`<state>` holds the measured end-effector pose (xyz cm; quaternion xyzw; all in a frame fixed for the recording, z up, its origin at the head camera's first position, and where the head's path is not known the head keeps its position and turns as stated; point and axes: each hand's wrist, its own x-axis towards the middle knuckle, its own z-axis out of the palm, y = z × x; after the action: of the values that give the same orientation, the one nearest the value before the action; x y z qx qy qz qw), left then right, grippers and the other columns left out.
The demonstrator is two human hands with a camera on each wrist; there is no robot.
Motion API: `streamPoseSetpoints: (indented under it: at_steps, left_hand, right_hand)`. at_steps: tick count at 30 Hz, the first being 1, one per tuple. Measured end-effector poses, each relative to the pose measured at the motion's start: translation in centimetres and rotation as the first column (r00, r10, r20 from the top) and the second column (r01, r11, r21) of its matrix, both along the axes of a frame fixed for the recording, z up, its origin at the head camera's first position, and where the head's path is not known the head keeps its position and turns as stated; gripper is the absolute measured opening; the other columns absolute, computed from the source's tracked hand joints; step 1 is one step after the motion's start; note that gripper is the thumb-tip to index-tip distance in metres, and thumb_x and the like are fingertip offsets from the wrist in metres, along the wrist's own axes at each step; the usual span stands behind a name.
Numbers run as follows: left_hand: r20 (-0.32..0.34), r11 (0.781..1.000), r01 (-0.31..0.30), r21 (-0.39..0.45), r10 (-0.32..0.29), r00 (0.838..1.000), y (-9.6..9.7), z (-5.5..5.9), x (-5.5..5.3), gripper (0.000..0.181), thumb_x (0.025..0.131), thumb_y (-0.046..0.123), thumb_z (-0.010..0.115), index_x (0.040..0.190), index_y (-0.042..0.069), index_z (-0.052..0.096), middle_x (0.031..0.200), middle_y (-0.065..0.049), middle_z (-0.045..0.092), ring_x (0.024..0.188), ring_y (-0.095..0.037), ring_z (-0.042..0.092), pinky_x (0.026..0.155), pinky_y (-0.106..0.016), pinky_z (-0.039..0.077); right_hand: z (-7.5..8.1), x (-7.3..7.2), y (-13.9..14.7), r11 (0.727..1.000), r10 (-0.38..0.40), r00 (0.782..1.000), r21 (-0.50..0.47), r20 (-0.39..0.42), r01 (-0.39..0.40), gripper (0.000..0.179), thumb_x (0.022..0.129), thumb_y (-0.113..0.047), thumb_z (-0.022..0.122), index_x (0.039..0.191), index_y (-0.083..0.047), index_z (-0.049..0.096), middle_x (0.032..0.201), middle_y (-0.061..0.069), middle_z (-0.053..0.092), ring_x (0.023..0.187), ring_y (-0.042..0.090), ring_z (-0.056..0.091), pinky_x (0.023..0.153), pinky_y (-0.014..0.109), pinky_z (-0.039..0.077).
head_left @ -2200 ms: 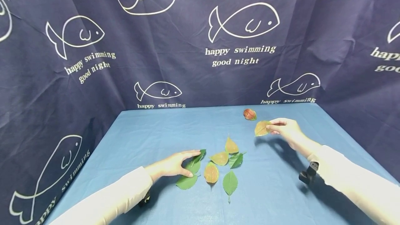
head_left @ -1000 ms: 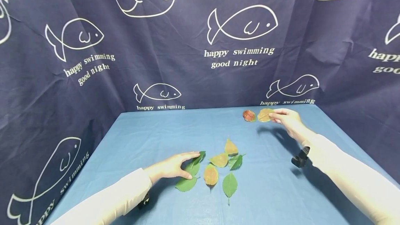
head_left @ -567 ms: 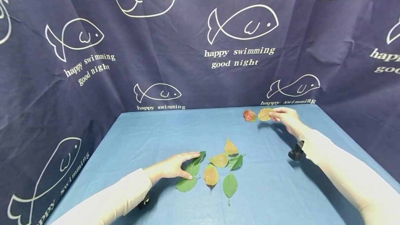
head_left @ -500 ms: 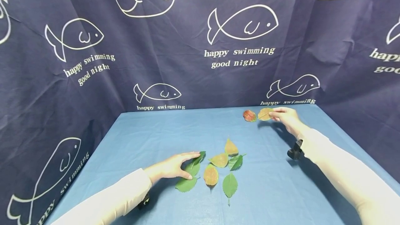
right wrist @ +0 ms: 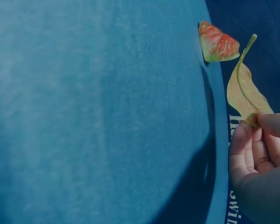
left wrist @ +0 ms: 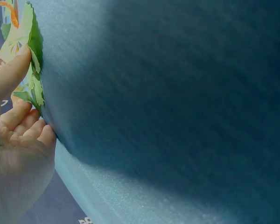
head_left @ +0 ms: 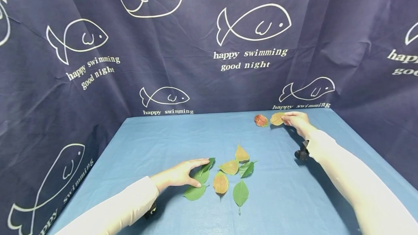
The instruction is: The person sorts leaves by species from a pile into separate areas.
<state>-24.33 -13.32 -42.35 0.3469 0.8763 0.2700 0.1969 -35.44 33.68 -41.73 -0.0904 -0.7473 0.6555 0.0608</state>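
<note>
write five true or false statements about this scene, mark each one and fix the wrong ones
1. The right hand pinches a yellowish leaf. True.
2. Every leaf is green. False: besides the yellowish leaf, there is a red leaf.
3. The left hand touches green leaves. True.
4. In the head view, the red leaf lies left of the pinched yellowish leaf. True.
5. The animals printed behind are birds. False: the backdrop shows fish outlines.

Several leaves [head_left: 220, 181] lie on the table [head_left: 156, 137] right of the left hand [head_left: 179, 173], cloth [head_left: 196, 64] behind
</note>
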Motion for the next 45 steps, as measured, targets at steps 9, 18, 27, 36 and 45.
streamPoseSetpoints:
  at_steps: [9, 18, 27, 36, 45]
  left_hand:
    - [-0.02, 1.0, -0.005, -0.011, 0.004, 1.0, 0.0, 0.0, 0.0, 0.079, 0.082, 0.018, 0.078, 0.15, 0.014, 0.039, 0.157, -0.006, 0.034, 0.145, -0.032, 0.03, 0.114, -0.054, 0.029]
    - [-0.018, 1.0, -0.004, -0.012, 0.003, 1.0, 0.0, 0.0, 0.0, 0.079, 0.082, 0.018, 0.078, 0.15, 0.014, 0.039, 0.157, -0.006, 0.034, 0.145, -0.031, 0.03, 0.114, -0.054, 0.029]
    - [-0.015, 1.0, 0.002, 0.002, -0.002, 1.0, 0.0, 0.1, 0.0, 0.078, 0.082, 0.018, 0.077, 0.15, 0.012, 0.039, 0.157, -0.007, 0.033, 0.145, -0.032, 0.03, 0.114, -0.054, 0.029]
    - [-0.02, 1.0, 0.004, -0.006, -0.004, 1.0, -0.1, -0.1, 0.1, 0.078, 0.082, 0.018, 0.078, 0.15, 0.013, 0.039, 0.157, -0.006, 0.033, 0.145, -0.031, 0.03, 0.114, -0.053, 0.029]
    - [-0.032, 1.0, 0.015, 0.003, -0.015, 0.999, -0.1, -0.1, 0.0, 0.078, 0.082, 0.02, 0.077, 0.15, 0.012, 0.039, 0.157, -0.008, 0.034, 0.144, -0.033, 0.031, 0.113, -0.054, 0.029]
  right_hand:
    - [-0.5, -1.2, -0.2, 0.999, -0.027, 0.998, -0.02, 0.049, 0.028, 0.045, 0.091, 0.002, 0.059, 0.131, 0.018, 0.046, 0.063, -0.019, 0.063, 0.065, -0.006, 0.061, 0.073, 0.016, 0.055]
    - [-0.9, -1.8, 0.2, 0.996, -0.075, 0.992, -0.045, 0.098, 0.08, 0.034, 0.087, 0.003, 0.063, 0.121, 0.008, 0.06, 0.062, -0.018, 0.062, 0.063, -0.004, 0.06, 0.069, 0.016, 0.055]
    - [-0.7, -2.0, -0.5, 0.996, -0.08, 0.988, 0.04, 0.131, 0.076, 0.052, 0.089, 0.001, 0.061, 0.137, 0.014, 0.044, 0.062, -0.023, 0.059, 0.062, -0.005, 0.059, 0.069, 0.014, 0.054]
    - [-0.9, -1.8, -0.5, 0.996, -0.048, 0.988, 0.077, 0.145, 0.037, 0.048, 0.091, 0.0, 0.06, 0.134, 0.017, 0.046, 0.059, -0.023, 0.06, 0.06, -0.006, 0.06, 0.066, 0.012, 0.052]
    - [-1.2, -2.4, 0.2, 0.997, -0.054, 0.989, 0.057, 0.136, 0.047, 0.031, 0.086, 0.001, 0.066, 0.114, 0.012, 0.065, 0.059, -0.017, 0.063, 0.058, -0.003, 0.061, 0.062, 0.013, 0.053]
